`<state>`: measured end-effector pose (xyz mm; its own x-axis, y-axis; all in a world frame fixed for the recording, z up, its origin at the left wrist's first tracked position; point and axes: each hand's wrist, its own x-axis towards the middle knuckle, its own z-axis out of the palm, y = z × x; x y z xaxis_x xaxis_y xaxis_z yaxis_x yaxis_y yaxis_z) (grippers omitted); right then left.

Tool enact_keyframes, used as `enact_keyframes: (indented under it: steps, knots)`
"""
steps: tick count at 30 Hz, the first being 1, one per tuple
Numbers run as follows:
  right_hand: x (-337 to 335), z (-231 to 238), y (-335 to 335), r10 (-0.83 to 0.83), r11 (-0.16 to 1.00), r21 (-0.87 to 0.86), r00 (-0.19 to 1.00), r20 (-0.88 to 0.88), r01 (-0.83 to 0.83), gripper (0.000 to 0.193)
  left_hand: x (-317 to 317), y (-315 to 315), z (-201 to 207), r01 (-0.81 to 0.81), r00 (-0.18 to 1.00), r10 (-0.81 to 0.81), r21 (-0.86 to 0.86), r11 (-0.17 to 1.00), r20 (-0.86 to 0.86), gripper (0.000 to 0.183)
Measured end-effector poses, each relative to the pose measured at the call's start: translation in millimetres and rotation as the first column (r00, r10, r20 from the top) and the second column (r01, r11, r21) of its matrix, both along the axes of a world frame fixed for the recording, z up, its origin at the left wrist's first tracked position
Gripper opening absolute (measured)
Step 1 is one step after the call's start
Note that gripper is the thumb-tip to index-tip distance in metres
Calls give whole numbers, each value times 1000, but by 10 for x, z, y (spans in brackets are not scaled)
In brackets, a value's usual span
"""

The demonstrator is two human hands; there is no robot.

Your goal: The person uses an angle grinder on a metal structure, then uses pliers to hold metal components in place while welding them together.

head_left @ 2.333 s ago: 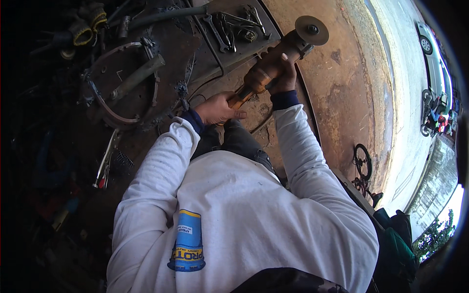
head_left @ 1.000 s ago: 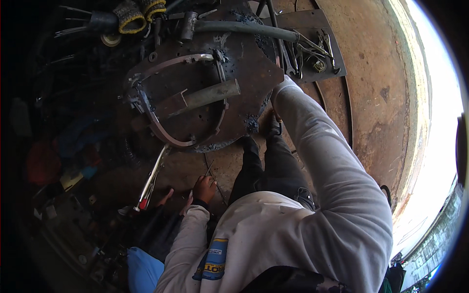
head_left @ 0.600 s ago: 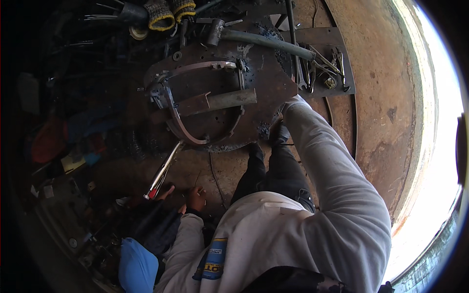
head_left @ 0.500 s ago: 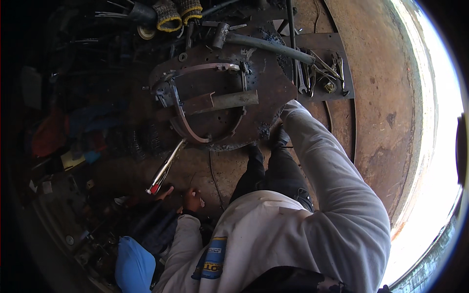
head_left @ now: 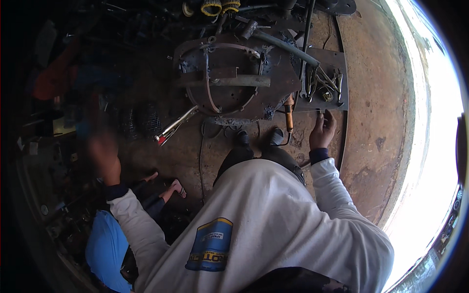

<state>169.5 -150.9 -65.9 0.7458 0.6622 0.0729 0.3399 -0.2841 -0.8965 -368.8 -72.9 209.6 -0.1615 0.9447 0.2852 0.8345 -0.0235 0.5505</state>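
My right hand [head_left: 323, 131] is at the near edge of a small metal plate, its fingers loosely bent and apart, with nothing visible in them. To its left, a welding electrode holder [head_left: 289, 117] with an orange-brown handle hangs at the steel work plate's edge, its cable curving below. My left hand [head_left: 103, 155] is raised at the left and smeared by motion, so its fingers cannot be read. On the work plate [head_left: 281, 78] lies a curved metal frame [head_left: 206, 80] with a bar across it. Locking pliers [head_left: 178, 123] grip the frame's near side and stick out.
A long-handled hammer [head_left: 288, 49] lies across the plate's far right. Several clamps [head_left: 327, 80] and a wrench [head_left: 303, 87] rest on the small plate [head_left: 342, 63]. Yellow-cuffed gloves [head_left: 212, 8] are at the back. A person in blue [head_left: 108, 249] sits low at the left.
My right hand has drawn back from the work plate's edge, where the electrode holder now shows. My left hand has swung up and out to the left. The view has shifted.
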Motion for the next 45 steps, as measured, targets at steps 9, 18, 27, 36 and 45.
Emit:
enact_keyframes:
  steps: [9, 18, 27, 36, 45]
  knots:
    - [-339, 2668, 1224, 468, 649, 306, 683, 561, -696, 21, 1661, 980, 471, 679, 640, -705, -206, 705, -306, 19]
    - [-1280, 2763, 1647, 580, 576, -155, 268, 770, -802, 15, 1907, 1359, 264, 844, 414, -872, -249, 475, -261, 19]
    - [-992, 2705, 1653, 617, 714, -34, 605, 503, -699, 25, 1733, 1631, 83, 942, 333, -939, 12, 335, 83, 25]
    - [-517, 1724, 1014, 423, 904, -27, 903, -75, -426, 36, 1634, 1922, -81, 837, 536, -837, -203, 508, 112, 19]
    - [-346, 1436, 808, 479, 877, 26, 878, 6, -479, 31, 1771, 2395, -266, 775, 527, -826, -287, 563, -198, 21]
